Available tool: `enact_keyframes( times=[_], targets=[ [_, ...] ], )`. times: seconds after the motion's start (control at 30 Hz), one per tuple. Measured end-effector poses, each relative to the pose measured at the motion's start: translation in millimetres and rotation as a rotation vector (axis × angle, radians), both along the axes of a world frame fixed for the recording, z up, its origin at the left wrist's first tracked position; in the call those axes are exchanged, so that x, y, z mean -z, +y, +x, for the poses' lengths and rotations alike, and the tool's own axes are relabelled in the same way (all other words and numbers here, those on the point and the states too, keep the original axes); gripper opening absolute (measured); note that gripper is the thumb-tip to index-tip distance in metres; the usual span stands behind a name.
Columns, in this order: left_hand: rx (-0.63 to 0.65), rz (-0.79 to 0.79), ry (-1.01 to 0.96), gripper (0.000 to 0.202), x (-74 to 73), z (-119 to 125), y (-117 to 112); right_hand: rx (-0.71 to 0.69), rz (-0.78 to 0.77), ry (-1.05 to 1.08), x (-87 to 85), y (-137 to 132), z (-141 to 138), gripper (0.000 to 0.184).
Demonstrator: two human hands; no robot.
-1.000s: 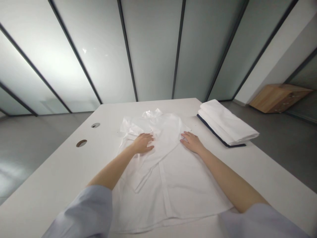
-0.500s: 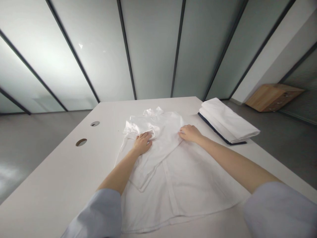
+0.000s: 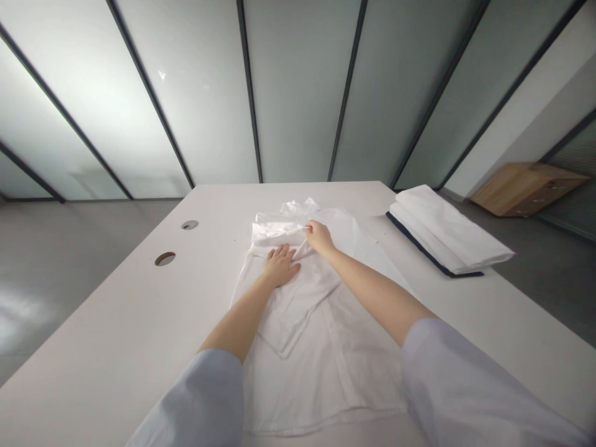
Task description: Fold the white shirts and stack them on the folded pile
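A white button-up shirt lies spread on the white table, its collar at the far end and one sleeve folded across the front. My left hand rests flat on the folded sleeve with its fingers spread. Just beyond it, my right hand pinches a fold of the shirt's cloth near the collar and shoulder.
A stack of folded white cloth on a dark-edged base lies at the table's far right. Two round cable holes are in the tabletop at the left. A wooden cabinet stands on the floor by the right wall. Frosted glass panels rise behind the table.
My right hand has crossed from the shirt's right side to the middle near the collar and closed on the cloth. My left hand stays on the sleeve, fingers now spread flat.
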State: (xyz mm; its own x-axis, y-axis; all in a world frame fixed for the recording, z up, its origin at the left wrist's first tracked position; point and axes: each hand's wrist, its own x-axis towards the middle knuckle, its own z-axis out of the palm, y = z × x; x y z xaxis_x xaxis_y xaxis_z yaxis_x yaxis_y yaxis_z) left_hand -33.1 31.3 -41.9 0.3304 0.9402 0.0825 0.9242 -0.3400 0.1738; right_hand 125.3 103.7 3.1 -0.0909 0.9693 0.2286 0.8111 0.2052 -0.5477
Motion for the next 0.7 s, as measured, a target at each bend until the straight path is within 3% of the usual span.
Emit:
enact_keyframes(
  times=[0.1,0.17,0.3,0.4,0.53,0.63,0.7],
  targets=[
    [-0.102,0.020,-0.016,0.058,-1.5,-4,1,0.147,0.014,0.486,9.3,-11,37,0.025],
    [-0.170,0.056,-0.021,0.053,-2.7,-7,1,0.166,0.014,0.624,20.5,-29,67,0.015],
    [-0.242,0.067,-0.012,0.045,-3.8,-10,2,0.123,-0.034,0.490,44.7,-69,124,0.019],
    [-0.243,0.050,-0.019,0.046,-3.7,-10,2,0.151,-0.028,0.358,47.0,-80,150,0.036],
    [-0.236,0.051,-0.030,0.047,-3.9,-11,3,0.056,0.144,0.157,22.1,-70,144,0.043],
    [-0.234,0.052,-0.023,0.047,-4.3,-12,3,-0.148,0.185,-0.079,0.9,-56,110,0.037],
    [-0.232,0.052,-0.010,0.047,-4.3,-14,3,-0.234,0.138,-0.246,-4.5,-48,84,0.036]
  ],
)
